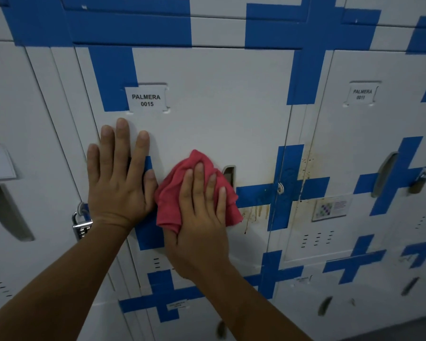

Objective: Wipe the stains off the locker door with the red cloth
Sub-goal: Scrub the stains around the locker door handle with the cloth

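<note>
Two bare forearms, no sleeves in view, left grip (119,179) and right grip (202,217) (no rings, no watch)

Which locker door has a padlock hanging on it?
The far-left door by the left hand: a silver padlock hangs at its edge. The PALMERA 0015 door has none.

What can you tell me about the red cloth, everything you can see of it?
The red cloth is a soft, pinkish-red fabric, bunched and creased, not folded flat. The right hand presses it against the white locker door with straight, spread fingers, covering its middle; folds stick out above, left and lower right. It sits just left of the door's recessed handle, partly over blue tape, beside brownish drip stains. The left hand rests flat on the door next to it; whether they touch is unclear.
</note>
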Available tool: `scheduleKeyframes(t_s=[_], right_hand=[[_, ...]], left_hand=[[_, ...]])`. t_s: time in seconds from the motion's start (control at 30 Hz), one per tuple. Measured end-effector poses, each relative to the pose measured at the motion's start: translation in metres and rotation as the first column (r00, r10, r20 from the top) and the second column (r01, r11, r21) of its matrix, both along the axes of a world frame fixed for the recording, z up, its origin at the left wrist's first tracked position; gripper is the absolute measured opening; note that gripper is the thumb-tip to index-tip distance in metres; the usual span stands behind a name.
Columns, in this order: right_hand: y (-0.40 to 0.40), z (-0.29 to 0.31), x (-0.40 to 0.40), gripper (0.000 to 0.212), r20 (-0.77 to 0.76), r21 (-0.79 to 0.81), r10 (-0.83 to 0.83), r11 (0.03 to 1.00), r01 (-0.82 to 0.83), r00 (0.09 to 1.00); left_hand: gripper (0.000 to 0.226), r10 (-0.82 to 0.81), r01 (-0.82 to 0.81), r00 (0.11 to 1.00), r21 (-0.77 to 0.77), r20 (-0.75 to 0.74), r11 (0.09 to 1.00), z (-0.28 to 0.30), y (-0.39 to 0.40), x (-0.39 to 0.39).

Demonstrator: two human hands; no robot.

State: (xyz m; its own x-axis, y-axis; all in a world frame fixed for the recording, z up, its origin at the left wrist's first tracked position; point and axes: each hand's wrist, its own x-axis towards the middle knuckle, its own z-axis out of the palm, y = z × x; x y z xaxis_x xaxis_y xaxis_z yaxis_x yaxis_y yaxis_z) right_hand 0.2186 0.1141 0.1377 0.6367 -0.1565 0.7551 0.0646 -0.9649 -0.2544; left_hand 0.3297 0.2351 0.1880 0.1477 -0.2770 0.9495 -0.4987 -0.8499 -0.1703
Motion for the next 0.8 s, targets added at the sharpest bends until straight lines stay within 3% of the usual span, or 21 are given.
scheduleKeyframes(t_s=[0.23,0.43,0.57,0.63,0.7,0.8], right_hand=[[-0.020,-0.063,0.001,0.075,-0.176,-0.141,-0.061,0.989,0.036,0.983],[-0.014,-0.114,-0.014,0.080,-0.303,-0.123,-0.062,0.992,0.026,0.951],[0.001,-0.114,-0.011,0.078,-0.334,0.004,-0.099,0.994,0.106,0.938],[0.013,-0.114,-0.007,0.079,-0.318,0.147,-0.125,0.973,0.179,0.940],[0.014,-0.108,-0.002,0.082,-0.301,0.321,-0.108,0.924,0.208,0.947],[-0.013,-0.089,0.002,0.085,-0.169,0.565,-0.120,0.802,0.196,0.978]], left_hand=[[0.065,-0.009,0.009,1.000,-0.008,0.024,1.000,0.000,0.001,-0.001],[0.064,0.008,-0.008,1.000,0.006,0.018,1.000,0.004,0.000,-0.004],[0.065,-0.041,0.039,0.993,-0.018,-0.112,0.999,0.001,-0.014,-0.023],[0.066,-0.044,0.050,0.988,0.038,-0.150,0.998,-0.008,-0.028,-0.034],[0.065,-0.033,0.046,0.989,0.087,-0.144,0.995,-0.017,-0.039,-0.036],[0.067,0.002,0.004,0.991,0.045,-0.136,0.999,-0.028,-0.050,-0.027]])
